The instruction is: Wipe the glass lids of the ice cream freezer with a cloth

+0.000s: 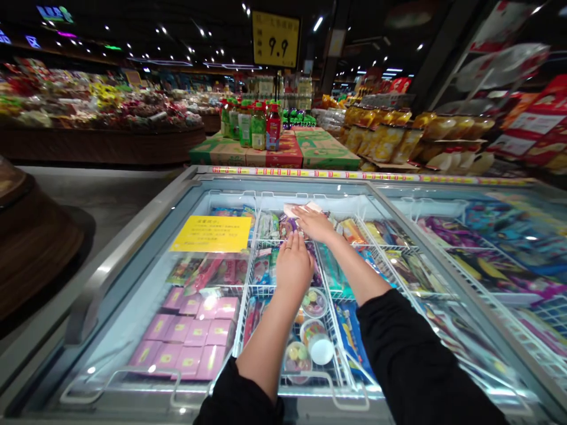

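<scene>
Right hand (313, 224) lies spread over a pale cloth (289, 210) on a glass-topped freezer (395, 211) in a store.
Left hand (294, 267) extends just beside it, straight and unclenched; pink boxes (181, 333) sit inside, to the left.

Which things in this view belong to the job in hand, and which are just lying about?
Part of the job:
right hand, laid on the cloth
pale, thin cloth or tissue
left hand
clear, flat glass freezer lid

Just lying about:
yellow rectangular paper notice
pink cardboard-looking boxes
red-capped green plastic bottle
</scene>
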Demonstrator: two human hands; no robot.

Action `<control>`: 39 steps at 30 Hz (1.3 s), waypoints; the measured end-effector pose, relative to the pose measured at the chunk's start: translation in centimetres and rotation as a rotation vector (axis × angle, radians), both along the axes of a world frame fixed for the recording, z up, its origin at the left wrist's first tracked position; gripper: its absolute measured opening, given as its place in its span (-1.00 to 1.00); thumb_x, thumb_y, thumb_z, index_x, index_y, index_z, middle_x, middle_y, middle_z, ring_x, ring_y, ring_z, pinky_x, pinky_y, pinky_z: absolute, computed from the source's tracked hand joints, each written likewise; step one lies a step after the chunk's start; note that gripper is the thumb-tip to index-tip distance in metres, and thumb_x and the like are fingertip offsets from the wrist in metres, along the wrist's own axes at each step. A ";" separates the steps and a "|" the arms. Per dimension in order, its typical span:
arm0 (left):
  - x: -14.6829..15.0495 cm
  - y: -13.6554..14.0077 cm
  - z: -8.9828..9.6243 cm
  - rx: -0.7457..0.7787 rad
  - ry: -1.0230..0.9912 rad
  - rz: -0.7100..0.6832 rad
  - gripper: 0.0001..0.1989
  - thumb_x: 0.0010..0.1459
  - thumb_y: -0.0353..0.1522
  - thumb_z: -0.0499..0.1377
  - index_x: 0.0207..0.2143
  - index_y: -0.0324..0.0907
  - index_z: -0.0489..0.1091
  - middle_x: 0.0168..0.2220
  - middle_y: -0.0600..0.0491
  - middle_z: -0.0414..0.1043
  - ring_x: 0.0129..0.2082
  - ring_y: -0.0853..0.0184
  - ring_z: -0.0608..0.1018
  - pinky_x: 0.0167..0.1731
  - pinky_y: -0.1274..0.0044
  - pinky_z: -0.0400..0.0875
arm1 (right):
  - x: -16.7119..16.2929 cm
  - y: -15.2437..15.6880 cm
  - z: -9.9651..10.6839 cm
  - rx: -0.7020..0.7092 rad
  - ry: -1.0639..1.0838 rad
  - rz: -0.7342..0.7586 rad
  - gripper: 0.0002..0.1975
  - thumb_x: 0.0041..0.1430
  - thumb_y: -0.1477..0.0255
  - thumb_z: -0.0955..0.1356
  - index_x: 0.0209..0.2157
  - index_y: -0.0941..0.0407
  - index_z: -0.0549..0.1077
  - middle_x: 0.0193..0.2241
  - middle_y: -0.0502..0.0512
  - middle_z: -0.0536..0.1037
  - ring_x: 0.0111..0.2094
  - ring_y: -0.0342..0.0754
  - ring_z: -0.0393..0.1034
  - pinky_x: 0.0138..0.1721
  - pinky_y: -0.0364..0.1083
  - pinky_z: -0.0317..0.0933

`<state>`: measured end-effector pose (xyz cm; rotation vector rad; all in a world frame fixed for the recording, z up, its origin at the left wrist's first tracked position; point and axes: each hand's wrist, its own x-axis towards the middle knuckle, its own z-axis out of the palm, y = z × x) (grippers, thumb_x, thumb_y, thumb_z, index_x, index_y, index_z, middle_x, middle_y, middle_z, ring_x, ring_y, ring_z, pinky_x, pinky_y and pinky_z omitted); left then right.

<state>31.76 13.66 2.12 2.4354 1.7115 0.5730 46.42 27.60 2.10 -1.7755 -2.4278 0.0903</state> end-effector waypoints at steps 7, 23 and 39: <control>-1.1 0.7 -0.5 0.064 0.015 -0.056 -0.48 0.40 -0.44 0.09 0.37 -0.29 0.38 0.41 -0.22 0.32 0.43 0.14 0.40 0.41 0.32 0.32 | 1.4 -1.0 0.3 0.005 0.011 -0.076 -0.39 0.52 0.34 0.07 0.51 0.00 0.18 0.54 0.06 0.13 0.55 0.06 -0.04 0.51 0.14 -0.05; -0.9 10.9 0.0 0.112 0.104 -0.095 -0.47 0.50 -0.39 -0.06 0.40 -0.46 0.27 0.45 -0.24 0.26 0.47 0.18 0.33 0.46 0.38 0.11 | 3.2 1.7 0.7 -0.023 -0.010 -0.269 -0.33 0.50 0.36 0.03 0.52 0.31 0.11 0.56 0.27 0.03 0.57 0.16 -0.16 0.54 0.11 -0.17; -0.8 11.0 0.6 0.063 0.115 -0.099 -0.48 0.49 -0.37 0.00 0.40 -0.42 0.31 0.45 -0.22 0.25 0.47 0.19 0.33 0.45 0.39 0.17 | 5.2 6.5 0.7 -0.058 -0.071 -0.229 -0.31 0.53 0.25 0.03 0.55 0.24 0.07 0.57 0.15 0.01 0.57 0.15 -0.17 0.55 0.10 -0.19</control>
